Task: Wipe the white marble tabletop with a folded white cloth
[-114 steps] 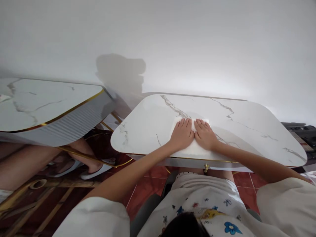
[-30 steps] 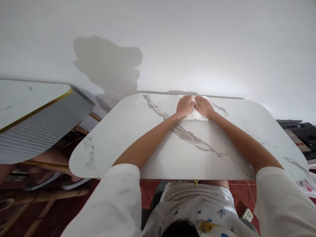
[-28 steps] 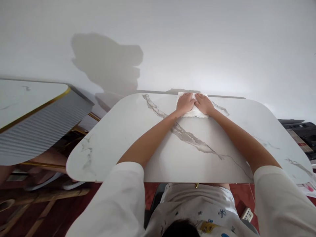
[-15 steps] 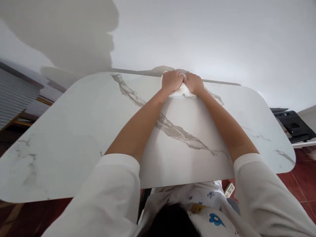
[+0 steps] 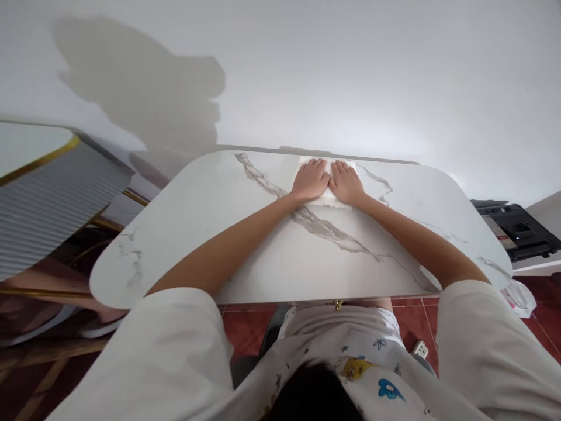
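A white cloth point(image 5: 331, 200) lies spread on the marble-patterned white table point(image 5: 188, 216), near its far edge. Flat on the left part of the cloth rests my left hand point(image 5: 312, 179), its fingers stretched out and pointing at the wall. My right hand point(image 5: 346, 182) presses flat on the cloth's right part, fingers extended too. The thumbs come close together between the hands. Much of the cloth is hidden beneath both palms.
The white wall point(image 5: 350, 76) rises behind the table's far edge. At left stands a ribbed grey cabinet point(image 5: 65, 199) with gold trim; someone's feet show below it. A black case point(image 5: 521, 231) is at right. A power strip point(image 5: 419, 349) lies on the red floor.
Both hands have gone from bunched round the cloth to lying flat on it, and the cloth is spread wider. The view has shifted, showing more of the cabinet at left.
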{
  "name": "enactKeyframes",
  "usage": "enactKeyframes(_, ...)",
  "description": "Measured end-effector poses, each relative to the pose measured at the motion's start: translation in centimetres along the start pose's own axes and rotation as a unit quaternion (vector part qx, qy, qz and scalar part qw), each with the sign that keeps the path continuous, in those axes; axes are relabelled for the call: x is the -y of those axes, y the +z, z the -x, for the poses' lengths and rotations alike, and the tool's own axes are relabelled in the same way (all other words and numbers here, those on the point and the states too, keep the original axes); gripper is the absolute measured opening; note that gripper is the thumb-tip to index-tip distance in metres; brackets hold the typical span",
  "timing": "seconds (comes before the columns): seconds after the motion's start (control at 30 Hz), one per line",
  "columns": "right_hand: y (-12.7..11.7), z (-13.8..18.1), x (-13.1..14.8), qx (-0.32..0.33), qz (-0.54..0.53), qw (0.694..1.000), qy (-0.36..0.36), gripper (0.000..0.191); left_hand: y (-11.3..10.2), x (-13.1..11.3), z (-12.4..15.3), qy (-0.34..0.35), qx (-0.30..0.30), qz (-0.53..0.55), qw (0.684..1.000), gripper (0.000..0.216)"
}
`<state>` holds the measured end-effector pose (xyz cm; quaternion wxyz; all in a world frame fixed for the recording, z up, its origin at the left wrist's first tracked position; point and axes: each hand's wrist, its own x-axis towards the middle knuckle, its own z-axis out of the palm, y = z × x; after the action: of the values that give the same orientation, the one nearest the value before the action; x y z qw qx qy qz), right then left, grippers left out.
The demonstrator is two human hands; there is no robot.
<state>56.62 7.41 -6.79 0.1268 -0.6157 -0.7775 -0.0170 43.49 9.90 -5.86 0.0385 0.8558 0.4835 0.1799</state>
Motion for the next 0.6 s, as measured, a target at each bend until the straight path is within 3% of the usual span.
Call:
enactKeyframes(0.2, -1.7, 7.3, 4.1, 0.013, -0.013, 1.000, -0.001, 0.057, -1.9, -2.5, 7.6, 0.010, 0.018, -0.030, 0.999, 0.051)
enactKeyframes(0.4, -3.1, 15.4, 7.7, -0.011, -0.028, 0.999, -0.039, 0.057, -4.2, -5.9, 16.2, -0.055, 0.076, -0.002, 0.996, 0.055)
enactKeyframes(0.5, -3.7, 18.0, 7.7, -0.014, -0.043, 0.997, -0.055, 0.056, -4.6, -7.7, 18.3, -0.080, 0.084, 0.033, 0.993, 0.056)
enactKeyframes(0.6, -4.0, 19.6, 6.2, -0.018, -0.054, 0.996, -0.063, 0.055, -4.2, -9.7, 18.7, -0.091, 0.081, 0.059, 0.991, 0.058)
